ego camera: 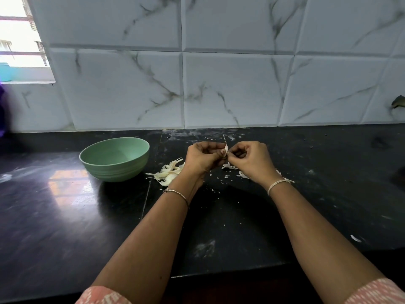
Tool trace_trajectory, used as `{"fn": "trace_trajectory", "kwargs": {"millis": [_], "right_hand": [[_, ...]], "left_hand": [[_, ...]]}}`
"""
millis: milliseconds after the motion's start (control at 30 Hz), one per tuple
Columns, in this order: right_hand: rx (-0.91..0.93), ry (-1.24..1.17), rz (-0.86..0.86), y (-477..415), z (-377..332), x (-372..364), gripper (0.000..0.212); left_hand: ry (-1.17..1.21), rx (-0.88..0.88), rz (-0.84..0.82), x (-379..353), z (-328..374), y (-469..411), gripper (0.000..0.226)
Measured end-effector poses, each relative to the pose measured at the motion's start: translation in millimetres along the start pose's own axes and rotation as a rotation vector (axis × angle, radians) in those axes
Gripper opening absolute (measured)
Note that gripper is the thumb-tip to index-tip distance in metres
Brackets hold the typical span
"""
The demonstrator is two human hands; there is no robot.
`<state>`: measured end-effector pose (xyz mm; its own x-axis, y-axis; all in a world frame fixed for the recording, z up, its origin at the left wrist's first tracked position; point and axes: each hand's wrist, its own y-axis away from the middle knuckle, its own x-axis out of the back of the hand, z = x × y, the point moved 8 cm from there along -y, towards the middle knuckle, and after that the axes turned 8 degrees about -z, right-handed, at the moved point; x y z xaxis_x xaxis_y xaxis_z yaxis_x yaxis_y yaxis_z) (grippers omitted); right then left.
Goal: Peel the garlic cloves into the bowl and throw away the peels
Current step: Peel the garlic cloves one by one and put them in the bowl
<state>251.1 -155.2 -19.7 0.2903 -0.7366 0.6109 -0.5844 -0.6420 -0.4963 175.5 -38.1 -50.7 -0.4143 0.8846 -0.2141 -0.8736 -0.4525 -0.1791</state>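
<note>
A small garlic clove (226, 148) with a thin stalk sticking up is held above the black counter. My left hand (202, 156) pinches it from the left, and my right hand (249, 160) pinches it from the right, fingers curled. A pale green bowl (140, 144) stands to the left of my hands; I see nothing inside it. A pile of unpeeled cloves and papery skins (167, 173) lies between the bowl and my left wrist. More white peels (229, 166) lie under my right hand.
The black stone counter (219, 227) carries scattered white flecks and one peel scrap (355, 238) at the right. A marbled tile wall (219, 73) rises right behind. A window (19, 40) opens at the far left. The counter's front edge runs below my forearms.
</note>
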Motion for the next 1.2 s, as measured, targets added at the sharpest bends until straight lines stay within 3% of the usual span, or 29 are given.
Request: {"fn": "trace_trajectory", "kwargs": {"millis": [800,1200], "right_hand": [[-0.067,-0.102,-0.042,-2.3,7.2,-1.9,0.013],[-0.077,-0.178,-0.051,-1.8,9.4,-2.9,0.004]], "left_hand": [[0.033,0.059,0.017,1.0,-4.3,2.1,0.013],[0.091,0.073,-0.009,-1.1,-3.6,6.2,0.014]]}}
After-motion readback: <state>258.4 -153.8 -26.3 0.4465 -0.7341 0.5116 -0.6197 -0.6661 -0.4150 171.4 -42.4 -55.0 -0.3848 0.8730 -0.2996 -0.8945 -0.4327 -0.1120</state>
